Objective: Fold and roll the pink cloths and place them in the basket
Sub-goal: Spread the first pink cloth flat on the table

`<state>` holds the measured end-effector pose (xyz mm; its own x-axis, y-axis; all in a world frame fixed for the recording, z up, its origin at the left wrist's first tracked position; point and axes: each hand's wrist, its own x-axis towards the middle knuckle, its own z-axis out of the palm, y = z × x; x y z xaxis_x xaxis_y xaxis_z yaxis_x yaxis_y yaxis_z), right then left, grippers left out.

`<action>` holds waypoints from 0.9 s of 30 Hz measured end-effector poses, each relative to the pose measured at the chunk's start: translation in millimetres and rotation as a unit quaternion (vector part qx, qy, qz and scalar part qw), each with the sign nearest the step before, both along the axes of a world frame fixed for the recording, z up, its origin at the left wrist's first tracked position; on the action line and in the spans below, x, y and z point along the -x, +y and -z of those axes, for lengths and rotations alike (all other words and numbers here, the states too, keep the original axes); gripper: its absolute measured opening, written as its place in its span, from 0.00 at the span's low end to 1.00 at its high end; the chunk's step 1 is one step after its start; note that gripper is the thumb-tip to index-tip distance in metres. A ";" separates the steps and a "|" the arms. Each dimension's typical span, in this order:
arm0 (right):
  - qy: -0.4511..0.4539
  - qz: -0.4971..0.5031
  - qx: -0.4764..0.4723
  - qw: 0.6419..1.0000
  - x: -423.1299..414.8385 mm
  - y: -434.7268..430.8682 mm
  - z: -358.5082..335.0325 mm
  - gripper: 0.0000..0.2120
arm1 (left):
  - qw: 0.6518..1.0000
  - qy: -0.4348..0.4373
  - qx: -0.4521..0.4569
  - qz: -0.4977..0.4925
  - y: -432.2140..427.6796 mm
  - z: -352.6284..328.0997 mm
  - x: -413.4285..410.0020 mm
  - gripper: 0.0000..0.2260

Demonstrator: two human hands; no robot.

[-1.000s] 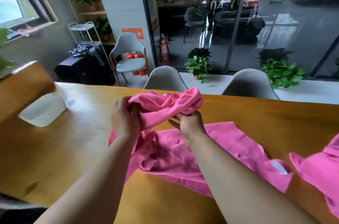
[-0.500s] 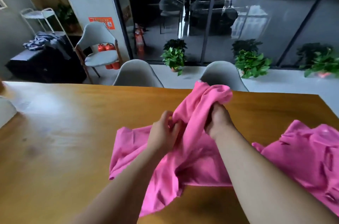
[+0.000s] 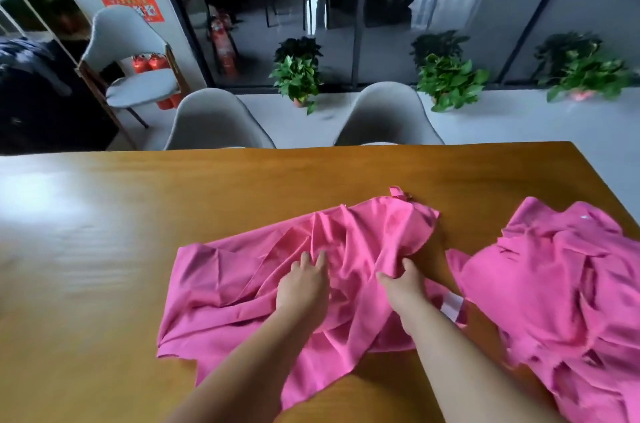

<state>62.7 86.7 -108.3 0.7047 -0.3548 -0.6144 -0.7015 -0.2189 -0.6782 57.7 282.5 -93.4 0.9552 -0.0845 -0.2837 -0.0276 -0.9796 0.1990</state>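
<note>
- Our left hand (image 3: pixel 303 289) lies flat, fingers straight, pinning the pink cloth (image 3: pixel 225 284) to the table (image 3: pixel 104 249), likely to anchor it.
- Our right hand (image 3: pixel 403 284) pinches its fold, probably to pull it smooth.

Glossy wooden tabletop (image 3: pixel 104 249), glare on its left side. Two grey shell chairs at the far edge, one left (image 3: pixel 216 121), one right (image 3: pixel 386 114). A third grey chair (image 3: pixel 138 87) sits further left with red fire extinguishers (image 3: pixel 149 62) behind it. Leafy potted plants (image 3: pixel 298 76) line the dark glass wall (image 3: pixel 381 7), and there's an orange notice (image 3: pixel 133 5) on the pillar.
</note>
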 end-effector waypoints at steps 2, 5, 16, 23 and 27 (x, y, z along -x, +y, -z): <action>-0.010 -0.011 0.022 1.000 -4.2 -2.2 8.7 0.36 | 0.999 0.009 -0.017 0.044 1.2 7.7 -7.0 0.27; -0.020 -0.032 0.039 0.999 -7.2 -2.1 9.0 0.32 | 0.996 0.063 -0.026 0.052 4.0 16.1 -14.9 0.28; -0.187 -0.050 0.101 0.976 -75.0 -33.3 -66.0 0.24 | 0.943 -0.294 0.152 -0.006 33.7 -15.1 -66.7 0.21; -0.246 0.105 -0.077 0.961 -104.3 -41.0 -81.0 0.32 | 0.961 -0.219 0.167 0.004 18.1 -34.2 -90.1 0.36; -0.062 -0.001 0.030 0.998 -54.7 -11.8 -21.8 0.56 | 0.985 -0.166 0.045 0.001 28.5 13.2 -32.8 0.32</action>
